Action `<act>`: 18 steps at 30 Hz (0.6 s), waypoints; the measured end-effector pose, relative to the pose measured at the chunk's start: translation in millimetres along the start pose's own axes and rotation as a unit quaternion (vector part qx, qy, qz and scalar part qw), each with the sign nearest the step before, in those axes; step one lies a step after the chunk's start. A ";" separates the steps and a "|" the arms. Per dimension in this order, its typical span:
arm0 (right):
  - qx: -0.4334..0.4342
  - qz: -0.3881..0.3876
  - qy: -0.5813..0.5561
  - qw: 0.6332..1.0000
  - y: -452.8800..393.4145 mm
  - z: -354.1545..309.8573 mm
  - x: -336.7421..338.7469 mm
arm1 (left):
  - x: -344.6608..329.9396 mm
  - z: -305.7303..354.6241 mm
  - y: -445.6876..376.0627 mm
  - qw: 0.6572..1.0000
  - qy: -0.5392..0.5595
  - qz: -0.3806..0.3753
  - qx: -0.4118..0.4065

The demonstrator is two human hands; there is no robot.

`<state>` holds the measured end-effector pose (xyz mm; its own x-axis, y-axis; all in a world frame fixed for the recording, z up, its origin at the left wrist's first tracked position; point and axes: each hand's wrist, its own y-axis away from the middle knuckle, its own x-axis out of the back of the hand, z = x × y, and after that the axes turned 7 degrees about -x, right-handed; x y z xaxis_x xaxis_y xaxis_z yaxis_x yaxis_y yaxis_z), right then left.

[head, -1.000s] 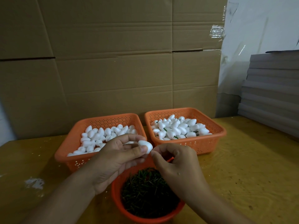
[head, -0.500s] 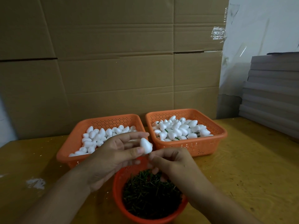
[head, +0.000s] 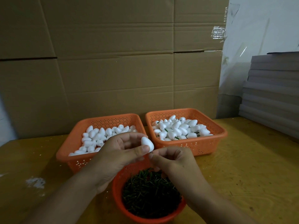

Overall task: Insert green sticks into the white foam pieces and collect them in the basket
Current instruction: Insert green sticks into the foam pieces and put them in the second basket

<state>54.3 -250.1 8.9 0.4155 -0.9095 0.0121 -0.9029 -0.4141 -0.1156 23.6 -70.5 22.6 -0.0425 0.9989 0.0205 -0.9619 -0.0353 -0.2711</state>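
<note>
Pinching a white foam piece [head: 147,143] between thumb and curled fingers [head: 142,149], the left hand [head: 123,152] holds it up above the near rim of the round orange basket [head: 118,188] of green sticks [head: 150,191]; the right hand [head: 174,160] sits just beside it, its fingers [head: 159,153] curled tight with the tips meeting at the foam's lower end, though whether a stick lies between them I cannot tell; behind the hands, two orange baskets stand side by side on the yellow bench [head: 242,167]; the left basket [head: 77,143] carries plain foam pieces [head: 95,138]; the right basket [head: 194,144] carries foam pieces with green sticks [head: 178,128]; cardboard sheets [head: 113,62] rise behind, and a grey stack of boards [head: 271,89] sits at the right.
</note>
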 end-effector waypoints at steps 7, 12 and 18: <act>-0.028 -0.046 -0.017 0.998 1.2 -0.6 0.1 | 5.0 3.4 -0.7 0.999 0.028 -0.040 0.024; -0.062 -0.071 -0.039 0.995 1.7 -2.6 0.0 | 7.7 4.0 -0.6 0.998 0.030 -0.054 0.031; -0.075 -0.079 -0.043 0.993 1.7 -2.8 -1.5 | 8.3 2.6 -1.4 0.997 0.046 -0.064 0.025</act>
<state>51.8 -249.5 11.5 0.5555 -0.8288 -0.0680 -0.8292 -0.5582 0.0295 23.8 -62.2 25.6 0.1050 0.9938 -0.0367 -0.9702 0.0943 -0.2232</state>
